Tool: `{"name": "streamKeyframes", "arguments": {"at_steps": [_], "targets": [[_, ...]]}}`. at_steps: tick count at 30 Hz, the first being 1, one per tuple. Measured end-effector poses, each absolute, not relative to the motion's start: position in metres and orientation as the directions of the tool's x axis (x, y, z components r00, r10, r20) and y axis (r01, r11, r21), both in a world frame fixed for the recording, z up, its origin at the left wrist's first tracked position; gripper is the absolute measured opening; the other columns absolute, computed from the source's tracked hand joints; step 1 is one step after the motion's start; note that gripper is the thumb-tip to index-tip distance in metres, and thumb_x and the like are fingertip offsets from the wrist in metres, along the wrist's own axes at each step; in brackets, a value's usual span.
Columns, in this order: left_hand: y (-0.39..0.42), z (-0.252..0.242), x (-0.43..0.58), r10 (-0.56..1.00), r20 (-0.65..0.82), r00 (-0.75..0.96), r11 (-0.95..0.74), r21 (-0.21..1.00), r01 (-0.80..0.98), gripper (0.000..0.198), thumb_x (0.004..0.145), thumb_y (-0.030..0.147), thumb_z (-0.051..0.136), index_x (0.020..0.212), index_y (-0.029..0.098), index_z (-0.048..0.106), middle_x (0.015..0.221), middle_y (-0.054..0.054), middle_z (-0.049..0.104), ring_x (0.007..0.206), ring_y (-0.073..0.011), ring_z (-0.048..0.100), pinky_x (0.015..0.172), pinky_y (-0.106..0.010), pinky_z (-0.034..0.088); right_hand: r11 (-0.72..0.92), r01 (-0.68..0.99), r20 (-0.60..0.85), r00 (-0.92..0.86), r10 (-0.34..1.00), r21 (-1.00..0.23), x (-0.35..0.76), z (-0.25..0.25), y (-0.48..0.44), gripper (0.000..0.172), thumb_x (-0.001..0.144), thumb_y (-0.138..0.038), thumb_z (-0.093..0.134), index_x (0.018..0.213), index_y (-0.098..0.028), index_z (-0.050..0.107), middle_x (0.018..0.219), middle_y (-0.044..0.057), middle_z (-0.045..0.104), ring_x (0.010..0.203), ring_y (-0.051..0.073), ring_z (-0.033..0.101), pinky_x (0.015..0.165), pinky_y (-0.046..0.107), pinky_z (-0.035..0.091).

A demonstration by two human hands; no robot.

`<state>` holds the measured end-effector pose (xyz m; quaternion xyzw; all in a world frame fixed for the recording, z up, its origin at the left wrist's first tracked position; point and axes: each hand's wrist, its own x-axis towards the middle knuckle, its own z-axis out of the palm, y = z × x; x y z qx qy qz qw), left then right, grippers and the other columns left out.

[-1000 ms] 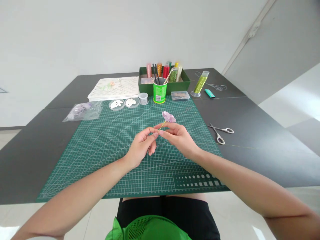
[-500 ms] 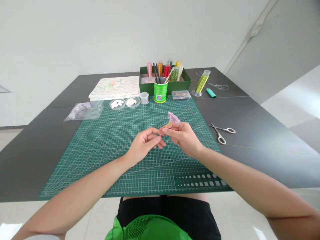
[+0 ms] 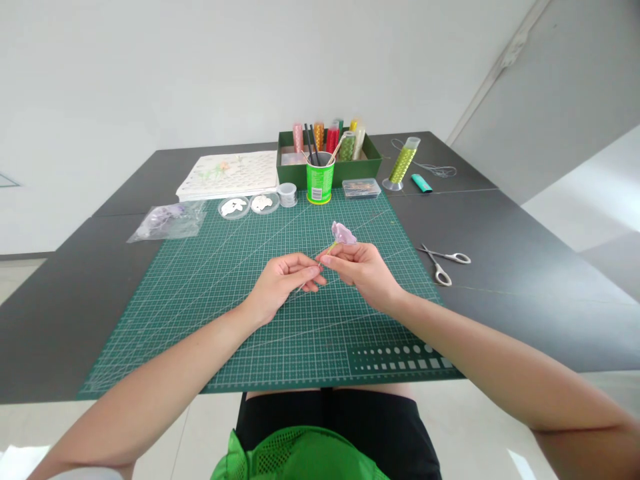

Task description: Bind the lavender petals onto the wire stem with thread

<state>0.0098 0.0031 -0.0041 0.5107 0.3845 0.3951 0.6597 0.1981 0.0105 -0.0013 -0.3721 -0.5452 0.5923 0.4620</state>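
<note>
Your right hand (image 3: 364,270) pinches the stem (image 3: 332,248) of a pale purple flower (image 3: 344,233) just below its head, thumb against forefinger. Your left hand (image 3: 285,280) has thumb and forefinger closed on the thin lower stem, its other fingers loosely curled; the two sets of fingertips nearly meet. You have the flower in front of you, above the green cutting mat (image 3: 210,287). Its long axis slants: the head points up, away from you and to the right, and the thin tail runs down to the left beneath your left hand.

Nothing stands between your hands and the flower. To your right, the scissors (image 3: 437,265) lie open by the mat's edge. Beyond your hands stands a bright green can (image 3: 320,180) holding sticks; it bears a barcode, its print too small to read. It has a clear lidded case (image 3: 361,189) on its right, and small stacked tubs (image 3: 287,195) and two dishes of white pieces (image 3: 233,208) on its left. Further left are a plastic bag (image 3: 167,223) and a white slab (image 3: 253,175). Behind the can sits a dark green box (image 3: 295,176) of coloured spools; an olive-green spool (image 3: 403,164) leans at the far right, near a teal object (image 3: 421,183).
</note>
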Motion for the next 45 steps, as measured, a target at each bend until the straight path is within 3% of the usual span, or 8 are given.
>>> {"name": "streamKeyframes", "arguments": {"at_steps": [5,12,18,24,27,33,40,45], "targets": [[0.003,0.001,0.007,0.955,-0.036,0.296,0.078,0.988,-0.133,0.02,0.082,0.035,0.079,0.082,0.016,0.071,0.073,-0.002,0.076,0.063,-0.0109,0.065,0.063,-0.023,0.048,0.276,0.083,0.25,-0.235,0.939,-0.958,0.2,-0.005,0.011,0.021,0.085,-0.038,0.074,0.079,-0.017,0.075,0.051,-0.008,0.037,0.051,0.007,0.03,0.051,0.026,0.027],[0.006,0.003,0.003,0.976,0.014,0.218,0.012,0.993,-0.117,0.02,0.081,0.035,0.079,0.079,0.017,0.071,0.07,-0.002,0.074,0.06,-0.0104,0.061,0.061,-0.023,0.048,0.602,0.355,0.513,-0.318,0.797,-0.715,0.205,-0.003,0.007,0.017,0.095,-0.028,0.065,0.088,-0.018,0.078,0.054,-0.006,0.047,0.05,0.008,0.038,0.053,0.025,0.035],[0.013,0.002,-0.004,0.99,0.068,0.122,-0.075,0.996,0.054,0.019,0.082,0.034,0.075,0.075,0.017,0.071,0.06,0.001,0.068,0.05,-0.0091,0.051,0.051,-0.022,0.041,0.819,0.392,0.657,-0.492,0.571,-0.418,0.212,-0.004,0.01,0.021,0.1,-0.022,0.058,0.093,-0.017,0.077,0.068,0.002,0.067,0.058,0.01,0.055,0.055,0.023,0.042],[0.013,0.001,-0.005,0.983,0.147,0.109,-0.175,0.929,0.326,0.017,0.085,0.033,0.068,0.079,0.018,0.07,0.06,0.0,0.069,0.05,-0.0116,0.056,0.051,-0.024,0.042,0.91,0.4,0.681,-0.639,0.358,-0.103,0.216,0.003,0.003,0.024,0.1,-0.016,0.054,0.088,-0.018,0.075,0.061,-0.001,0.056,0.051,0.009,0.045,0.048,0.026,0.033],[0.01,0.001,-0.003,0.963,0.226,0.144,-0.267,0.841,0.469,0.013,0.086,0.028,0.066,0.078,0.019,0.069,0.059,0.002,0.068,0.053,-0.0122,0.058,0.057,-0.024,0.044,0.919,0.394,0.706,-0.643,0.297,-0.027,0.216,0.009,0.0,0.024,0.099,-0.014,0.055,0.086,-0.02,0.075,0.057,-0.003,0.051,0.05,0.009,0.041,0.048,0.027,0.032],[0.005,-0.001,-0.001,0.895,0.264,0.358,-0.429,0.727,0.536,0.014,0.088,0.025,0.063,0.077,0.019,0.068,0.054,0.006,0.061,0.048,-0.0092,0.05,0.051,-0.022,0.037,0.909,0.402,0.76,-0.553,0.34,-0.114,0.221,0.012,0.002,0.018,0.099,-0.018,0.06,0.097,-0.021,0.078,0.063,0.0,0.063,0.054,0.01,0.053,0.05,0.025,0.04],[-0.008,-0.003,0.006,0.812,0.201,0.547,-0.488,0.748,0.45,0.013,0.087,0.018,0.062,0.075,0.02,0.066,0.055,0.007,0.061,0.049,-0.0084,0.053,0.053,-0.021,0.038,0.778,0.409,0.667,-0.408,0.623,-0.477,0.223,0.017,0.007,0.022,0.097,-0.032,0.063,0.086,-0.023,0.08,0.064,0.002,0.066,0.051,0.011,0.048,0.05,0.027,0.039],[-0.011,0.001,0.006,0.738,0.239,0.631,-0.568,0.725,0.39,0.014,0.09,0.021,0.062,0.077,0.021,0.068,0.054,0.006,0.062,0.049,-0.0088,0.056,0.055,-0.022,0.04,0.517,0.335,0.417,-0.329,0.847,-0.787,0.223,0.02,0.015,0.02,0.088,-0.038,0.074,0.079,-0.021,0.08,0.048,-0.005,0.043,0.046,0.008,0.029,0.047,0.027,0.026]]}}
